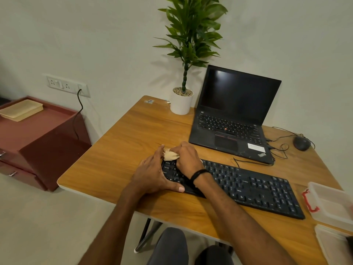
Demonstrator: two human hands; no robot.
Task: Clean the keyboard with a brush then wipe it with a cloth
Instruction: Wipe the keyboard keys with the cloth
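Gripping cloth (170,155) at left keyboard (248,186) edge

On my feed: keyboard (248,188) black with white legends. Cloth (170,155) plain beige. Surface (122,150) orange-brown wood grain. Laptop (235,111) black, red dot mid-keys, white sticker. Plant (193,29) green, pot (181,106) white. Cabinet (44,134) maroon, tray (21,109) cream. Box (330,205) clear with red clasp. Wristband (199,174) black.

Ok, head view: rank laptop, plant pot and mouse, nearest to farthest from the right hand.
1. The laptop, just behind the right hand.
2. The plant pot, at the table's back edge.
3. The mouse, far right beyond the laptop.
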